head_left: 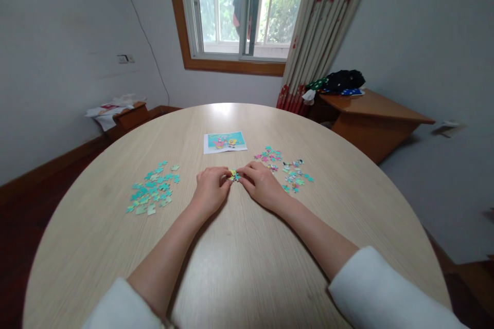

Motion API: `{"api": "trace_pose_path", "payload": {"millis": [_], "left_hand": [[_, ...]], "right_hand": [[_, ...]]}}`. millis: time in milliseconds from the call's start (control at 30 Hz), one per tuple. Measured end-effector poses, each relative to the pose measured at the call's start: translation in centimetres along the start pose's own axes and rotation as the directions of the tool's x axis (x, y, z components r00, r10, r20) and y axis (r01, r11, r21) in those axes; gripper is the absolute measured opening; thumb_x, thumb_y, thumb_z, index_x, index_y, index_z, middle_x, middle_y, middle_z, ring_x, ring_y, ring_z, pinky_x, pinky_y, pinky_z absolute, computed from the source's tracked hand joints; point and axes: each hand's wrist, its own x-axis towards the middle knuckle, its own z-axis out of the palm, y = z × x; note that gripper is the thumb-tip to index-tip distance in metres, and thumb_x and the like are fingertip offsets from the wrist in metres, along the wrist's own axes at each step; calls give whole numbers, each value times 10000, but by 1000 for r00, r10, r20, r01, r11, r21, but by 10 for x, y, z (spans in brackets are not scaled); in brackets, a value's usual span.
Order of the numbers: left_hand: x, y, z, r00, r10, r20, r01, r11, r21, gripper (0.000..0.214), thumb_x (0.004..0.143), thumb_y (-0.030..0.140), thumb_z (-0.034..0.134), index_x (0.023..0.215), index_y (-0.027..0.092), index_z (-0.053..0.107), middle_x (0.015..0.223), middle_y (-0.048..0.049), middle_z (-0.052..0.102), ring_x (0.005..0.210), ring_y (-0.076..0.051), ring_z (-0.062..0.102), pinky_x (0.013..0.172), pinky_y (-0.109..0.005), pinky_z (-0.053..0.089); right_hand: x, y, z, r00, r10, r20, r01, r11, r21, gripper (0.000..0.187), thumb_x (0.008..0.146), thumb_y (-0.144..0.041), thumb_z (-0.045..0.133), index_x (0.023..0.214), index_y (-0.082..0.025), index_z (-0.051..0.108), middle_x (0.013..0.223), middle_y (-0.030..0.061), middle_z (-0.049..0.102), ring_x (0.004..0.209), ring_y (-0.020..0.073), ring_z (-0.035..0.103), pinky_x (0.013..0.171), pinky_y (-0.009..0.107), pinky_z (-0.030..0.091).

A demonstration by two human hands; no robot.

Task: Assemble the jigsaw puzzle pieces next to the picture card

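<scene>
My left hand (211, 186) and my right hand (260, 182) rest on the round wooden table (231, 247), fingertips meeting at the middle. Both pinch small yellow and teal puzzle pieces (233, 175) held between them, touching the tabletop. A pile of teal puzzle pieces (153, 194) lies to the left of my left hand. A pile of pink and mixed-colour pieces (284, 167) lies just right of my right hand. A printed reference picture (225, 142) lies flat beyond my hands.
A low wooden side table (370, 118) with dark clothes on it stands at the right by the curtain (320, 31). A small wooden cabinet with papers (119, 110) sits at the left wall. A window (243, 10) is behind the table.
</scene>
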Motion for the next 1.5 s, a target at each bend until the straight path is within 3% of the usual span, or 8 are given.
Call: {"api": "trace_pose_path", "payload": {"millis": [1500], "left_hand": [[0,1,-2,1000,26,15,-26,1000,17,147,774,165,631,864,235,724,1058,-60,718,1050,-227,629,965,-422,444]], "right_hand": [[0,0,1,1000,-20,-1,20,1000,5,175,876,-172,564,1002,-178,684,929,78,628,895,185,553,825,341,425]]}}
